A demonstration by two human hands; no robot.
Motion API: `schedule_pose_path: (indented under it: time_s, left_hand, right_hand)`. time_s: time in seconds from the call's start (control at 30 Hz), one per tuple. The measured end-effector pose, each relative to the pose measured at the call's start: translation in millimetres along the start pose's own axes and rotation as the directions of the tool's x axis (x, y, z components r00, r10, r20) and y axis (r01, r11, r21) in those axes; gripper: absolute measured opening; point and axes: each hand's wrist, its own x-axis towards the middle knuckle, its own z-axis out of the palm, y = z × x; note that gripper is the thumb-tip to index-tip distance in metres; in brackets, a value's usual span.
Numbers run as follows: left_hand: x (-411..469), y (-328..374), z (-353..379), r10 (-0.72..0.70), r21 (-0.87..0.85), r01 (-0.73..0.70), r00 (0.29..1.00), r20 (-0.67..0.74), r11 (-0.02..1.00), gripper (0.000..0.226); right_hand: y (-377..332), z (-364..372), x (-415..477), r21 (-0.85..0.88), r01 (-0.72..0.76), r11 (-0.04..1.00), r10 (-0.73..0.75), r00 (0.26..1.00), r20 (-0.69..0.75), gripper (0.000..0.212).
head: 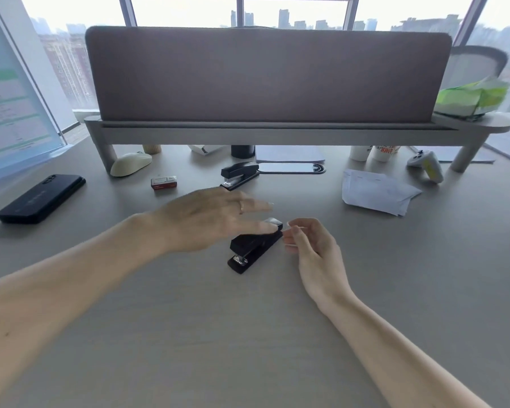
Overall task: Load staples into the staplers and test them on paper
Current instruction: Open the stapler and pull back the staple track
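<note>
Loading appears unfinished: near stapler (255,248) lies closed mid-surface (189,334) under spread, empty left hand (206,219), right hand (309,240) pinching something tiny beside it, second stapler (239,175), staple box (164,183), paper (377,192) untouched.

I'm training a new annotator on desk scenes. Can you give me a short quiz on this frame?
1. True or false: both staplers are being held.
2. Which lies nearest the far stapler? A) phone B) staple box C) papers
3. Fill in: the left hand hovers over the near ____.

Key:
1. False. The far stapler lies untouched; the near stapler rests on the desk, with the right hand at its rear end.
2. B, the staple box; the phone and papers lie farther off.
3. stapler
</note>
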Motion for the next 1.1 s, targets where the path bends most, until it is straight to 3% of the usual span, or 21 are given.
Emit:
schedule_pose_path:
  time_s: [0.1, 0.2, 0.33, 0.43, 0.53, 0.63, 0.73, 0.83, 0.97, 1.1]
  left_hand:
    - [18.2, 2.8, 10.1, 0.214, 0.067, -0.219, 0.974, 0.069, 0.973, 0.053]
    - [29.9, 3.5, 13.0, 0.268, 0.127, -0.279, 0.959, 0.098, 0.952, 0.028]
    - [34.4, 2.6, -11.0, 0.056, 0.051, -0.065, 0.986, 0.158, 0.997, 0.015]
    - [29.6, 16.1, -31.9, -0.159, -0.157, 0.243, 0.895, 0.418, 0.957, 0.028]
    - [24.7, 27.3, -34.0, -0.225, -0.267, 0.380, 0.853, 0.470, 0.885, 0.026]
    - [22.7, 35.5, -31.6, -0.238, -0.294, 0.410, 0.845, 0.478, 0.864, 0.025]
    - [26.0, 42.6, -26.9, -0.242, -0.316, 0.406, 0.861, 0.448, 0.858, 0.023]
    - [29.1, 49.1, -17.9, -0.257, -0.420, 0.446, 0.863, 0.434, 0.790, 0.027]
    - [26.5, 63.8, 2.7, -0.342, -0.584, 0.482, 0.876, 0.340, 0.653, 0.025]
    - [21.5, 79.9, 19.9, -0.448, -0.669, 0.467, 0.867, 0.218, 0.578, 0.027]
  right_hand:
    - [1.4, -1.5, -1.1, 0.001, 0.007, 1.000, -0.007, 1.000, -0.011, 0.022]
    - [-0.6, -1.6, -2.8, -0.018, 0.015, 1.000, -0.016, 1.000, -0.012, 0.027]
    - [-3.7, -2.6, -4.1, 0.009, 0.024, 1.000, -0.024, 0.999, 0.024, 0.017]
    - [-4.7, -5.1, -5.0, 0.016, 0.046, 0.999, -0.047, 0.993, 0.105, 0.027]
    - [-7.9, -11.7, -10.4, -0.042, 0.133, 0.990, -0.120, 0.965, 0.233, 0.034]
    - [-10.6, -19.0, -12.9, -0.253, 0.268, 0.930, -0.166, 0.917, 0.362, 0.040]
    - [-12.4, -23.3, -10.8, -0.338, 0.363, 0.868, -0.202, 0.881, 0.428, 0.026]
    - [-11.4, -28.0, -7.9, -0.376, 0.358, 0.855, -0.181, 0.884, 0.431, 0.025]
    - [-7.9, -29.4, -7.8, -0.380, 0.305, 0.873, -0.152, 0.912, 0.382, 0.049]
    - [-5.8, -28.8, -7.4, -0.367, 0.312, 0.877, -0.158, 0.906, 0.392, 0.057]
